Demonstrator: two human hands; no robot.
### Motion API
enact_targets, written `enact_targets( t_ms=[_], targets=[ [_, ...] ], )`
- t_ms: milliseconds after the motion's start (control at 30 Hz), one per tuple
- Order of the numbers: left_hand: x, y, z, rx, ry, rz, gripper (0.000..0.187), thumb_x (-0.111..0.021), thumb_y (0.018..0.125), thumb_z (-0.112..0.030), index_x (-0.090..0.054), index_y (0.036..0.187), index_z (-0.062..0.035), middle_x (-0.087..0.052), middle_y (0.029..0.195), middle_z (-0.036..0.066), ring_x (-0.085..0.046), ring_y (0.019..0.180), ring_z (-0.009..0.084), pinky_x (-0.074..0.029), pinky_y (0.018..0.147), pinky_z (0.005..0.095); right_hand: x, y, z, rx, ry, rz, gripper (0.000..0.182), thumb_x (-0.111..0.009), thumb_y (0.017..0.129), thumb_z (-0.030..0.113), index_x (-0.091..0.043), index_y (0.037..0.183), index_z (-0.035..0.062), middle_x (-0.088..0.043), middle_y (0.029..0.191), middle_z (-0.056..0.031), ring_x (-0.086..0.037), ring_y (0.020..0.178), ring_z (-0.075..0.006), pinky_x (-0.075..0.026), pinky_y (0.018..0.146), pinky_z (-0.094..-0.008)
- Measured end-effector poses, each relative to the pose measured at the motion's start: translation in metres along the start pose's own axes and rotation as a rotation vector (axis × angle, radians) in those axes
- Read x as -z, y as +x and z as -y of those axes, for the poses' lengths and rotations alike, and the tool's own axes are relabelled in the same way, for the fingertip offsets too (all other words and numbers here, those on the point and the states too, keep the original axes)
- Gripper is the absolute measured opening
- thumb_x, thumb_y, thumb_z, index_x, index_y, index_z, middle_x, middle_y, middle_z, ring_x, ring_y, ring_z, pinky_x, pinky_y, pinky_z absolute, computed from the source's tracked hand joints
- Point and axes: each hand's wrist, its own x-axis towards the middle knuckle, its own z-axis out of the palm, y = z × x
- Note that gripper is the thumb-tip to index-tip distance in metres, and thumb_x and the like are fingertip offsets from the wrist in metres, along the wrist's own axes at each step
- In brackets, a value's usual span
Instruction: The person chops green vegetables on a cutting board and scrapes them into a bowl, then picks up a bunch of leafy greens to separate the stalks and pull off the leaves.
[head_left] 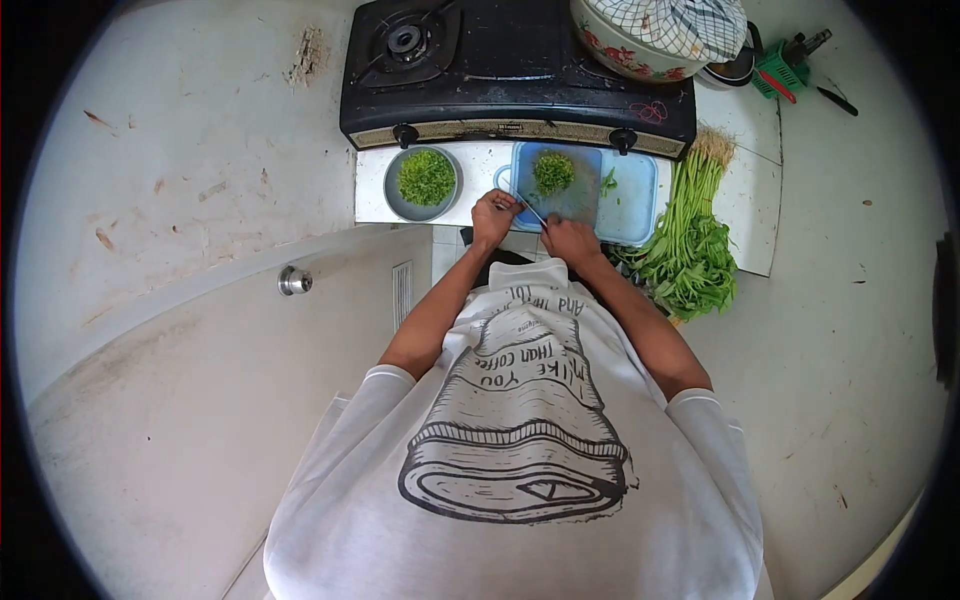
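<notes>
My right hand (570, 240) is closed around the handle of a small knife (533, 210) at the front edge of a blue cutting board (630, 215). The blade points up and left toward my left hand (494, 217), whose fingers are pinched together close to the tip. What those fingers hold, if anything, is too small to make out. A mound of finely chopped greens (553, 173) lies on the board behind the knife, with a few loose leaf bits (609, 181) to its right. Left of the board stands a grey bowl (392, 197) holding more chopped greens (426, 178).
A black gas stove (510, 90) stands behind the board, with a floral pot (635, 60) under a checked cloth (690, 25). A large bunch of long-stemmed leafy greens (690, 235) with roots lies on the right. Beyond it is a green basket (780, 70) with utensils.
</notes>
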Motion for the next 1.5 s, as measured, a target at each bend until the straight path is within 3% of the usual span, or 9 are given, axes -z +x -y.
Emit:
enact_targets(
  t_ms=[400,600,700,1100,1300,1500],
  targets=[
    [0.000,0.009,0.004,0.137,-0.137,0.050,0.024,-0.090,0.074,-0.017,-0.072,0.082,-0.0022,-0.069,0.077,0.003,-0.064,0.072,0.0114,-0.052,0.071,0.0272,0.007,-0.001,0.001,-0.004,-0.017,0.005,0.035,-0.055,0.099,0.033,-0.062,0.102,-0.0016,-0.072,0.081,-0.0269,-0.073,0.076,-0.0434,-0.058,0.071,-0.0546],
    [-0.003,0.012,0.015,0.100,-0.197,0.043,0.019,-0.087,0.074,-0.011,-0.073,0.083,-0.0019,-0.070,0.077,0.003,-0.063,0.071,0.0112,-0.052,0.070,0.0272,0.006,-0.001,0.001,0.044,-0.044,0.009,0.035,-0.056,0.098,0.032,-0.062,0.101,-0.0022,-0.072,0.079,-0.0258,-0.073,0.074,-0.0429,-0.058,0.068,-0.0531],
    [-0.006,0.017,0.022,0.085,-0.191,0.051,0.019,-0.086,0.074,-0.011,-0.073,0.083,-0.0018,-0.069,0.076,0.003,-0.063,0.070,0.0114,-0.051,0.069,0.0270,0.000,0.004,0.001,0.048,-0.055,-0.057,0.034,-0.057,0.098,0.031,-0.062,0.101,-0.0018,-0.072,0.078,-0.0252,-0.073,0.073,-0.0425,-0.058,0.069,-0.0531],
    [0.000,0.015,0.009,0.194,-0.166,0.103,0.020,-0.087,0.075,-0.013,-0.070,0.083,-0.0047,-0.067,0.077,0.000,-0.058,0.069,0.0090,-0.048,0.069,0.0245,0.008,0.002,0.004,0.006,-0.062,0.002,0.032,-0.053,0.097,0.028,-0.064,0.104,-0.0018,-0.074,0.083,-0.0246,-0.075,0.077,-0.0401,-0.059,0.073,-0.0529],
    [0.000,0.014,0.009,0.159,-0.209,0.109,0.016,-0.085,0.077,-0.010,-0.070,0.084,-0.0047,-0.067,0.077,0.000,-0.059,0.071,0.0091,-0.048,0.070,0.0249,0.002,0.003,0.002,0.044,-0.091,-0.007,0.034,-0.053,0.099,0.032,-0.063,0.103,-0.0008,-0.073,0.080,-0.0250,-0.074,0.074,-0.0409,-0.059,0.069,-0.0523],
    [0.002,0.013,0.008,0.150,-0.188,0.115,0.016,-0.084,0.079,-0.011,-0.069,0.083,-0.0049,-0.067,0.078,0.000,-0.058,0.071,0.0092,-0.048,0.070,0.0258,0.016,0.003,0.010,0.023,-0.087,0.005,0.031,-0.055,0.097,0.027,-0.064,0.102,-0.0014,-0.075,0.084,-0.0233,-0.075,0.076,-0.0384,-0.058,0.072,-0.0519]
  ],
)
